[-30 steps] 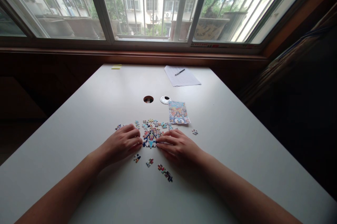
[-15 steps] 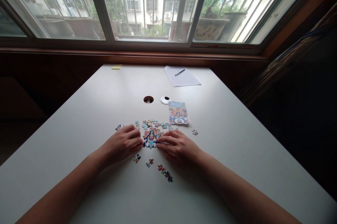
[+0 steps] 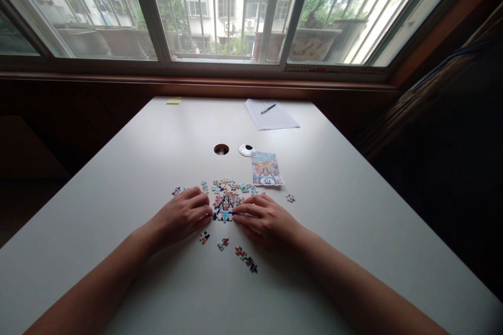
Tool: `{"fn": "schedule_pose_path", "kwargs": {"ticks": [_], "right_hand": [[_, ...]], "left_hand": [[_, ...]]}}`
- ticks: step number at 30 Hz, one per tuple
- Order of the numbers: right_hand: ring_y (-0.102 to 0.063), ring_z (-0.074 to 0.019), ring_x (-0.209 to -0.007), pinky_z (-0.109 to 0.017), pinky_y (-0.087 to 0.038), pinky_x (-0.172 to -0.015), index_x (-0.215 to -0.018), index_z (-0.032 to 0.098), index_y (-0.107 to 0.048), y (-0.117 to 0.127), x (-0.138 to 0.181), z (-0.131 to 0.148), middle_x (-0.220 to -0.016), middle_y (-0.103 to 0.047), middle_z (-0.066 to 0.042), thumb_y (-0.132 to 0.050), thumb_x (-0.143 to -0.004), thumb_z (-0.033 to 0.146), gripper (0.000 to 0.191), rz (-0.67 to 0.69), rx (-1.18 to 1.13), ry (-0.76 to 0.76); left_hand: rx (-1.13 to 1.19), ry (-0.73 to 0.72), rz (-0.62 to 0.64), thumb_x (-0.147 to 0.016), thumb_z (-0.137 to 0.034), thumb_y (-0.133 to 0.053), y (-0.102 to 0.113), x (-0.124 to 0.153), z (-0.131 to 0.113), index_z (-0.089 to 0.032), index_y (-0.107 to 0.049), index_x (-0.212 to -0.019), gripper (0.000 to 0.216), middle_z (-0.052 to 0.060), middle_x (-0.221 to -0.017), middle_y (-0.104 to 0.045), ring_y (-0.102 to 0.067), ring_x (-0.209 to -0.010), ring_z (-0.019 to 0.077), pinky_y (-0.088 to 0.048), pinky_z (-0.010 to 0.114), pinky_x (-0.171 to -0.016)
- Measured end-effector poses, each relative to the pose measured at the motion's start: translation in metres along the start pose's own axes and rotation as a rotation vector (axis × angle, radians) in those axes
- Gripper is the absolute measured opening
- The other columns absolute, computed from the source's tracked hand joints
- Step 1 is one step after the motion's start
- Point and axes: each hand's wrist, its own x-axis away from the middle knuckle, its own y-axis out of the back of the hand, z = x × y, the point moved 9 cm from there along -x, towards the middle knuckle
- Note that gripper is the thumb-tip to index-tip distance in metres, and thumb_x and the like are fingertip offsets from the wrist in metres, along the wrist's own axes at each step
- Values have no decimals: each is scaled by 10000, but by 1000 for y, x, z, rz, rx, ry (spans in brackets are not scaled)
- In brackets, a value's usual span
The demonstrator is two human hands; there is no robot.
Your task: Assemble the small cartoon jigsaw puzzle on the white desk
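A partly joined jigsaw puzzle [image 3: 226, 206] lies flat on the white table, between my two hands. My left hand [image 3: 191, 210] has its fingers curled together against the puzzle's left edge. From the other side, my right hand [image 3: 264, 215] pinches the right edge near the blue pieces, its fingertips pressed close. Loose jigsaw pieces [image 3: 223, 182] spread just beyond the joined part. Nearer to me lie a dark and white piece [image 3: 204, 237], another piece [image 3: 223, 244] and a short joined strip of pieces [image 3: 247, 259]. My fingers hide parts of both puzzle edges.
A colourful picture sheet [image 3: 267, 169] lies behind my right hand, overlapping a round cable cover [image 3: 247, 150]. Left of that is an open cable hole [image 3: 221, 150]. Papers [image 3: 271, 117] with a pen [image 3: 268, 108] and a yellow note [image 3: 173, 100] lie at the far edge, below the barred window.
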Motion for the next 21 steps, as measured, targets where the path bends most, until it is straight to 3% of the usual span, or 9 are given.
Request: {"fn": "schedule_pose_path", "kwargs": {"ticks": [21], "right_hand": [[-596,-234,-1113,-409,-489,-952,-1187,223,-693,-1,1,-1,-1258,-722,-32,-618,-938,220,260,-6,-18,9]], "left_hand": [[2,6,15,-998,-195,-561,-2,1,1,-189,-651,-927,115,50,-893,-614,-516,-865,200,-445,324,-779]]}}
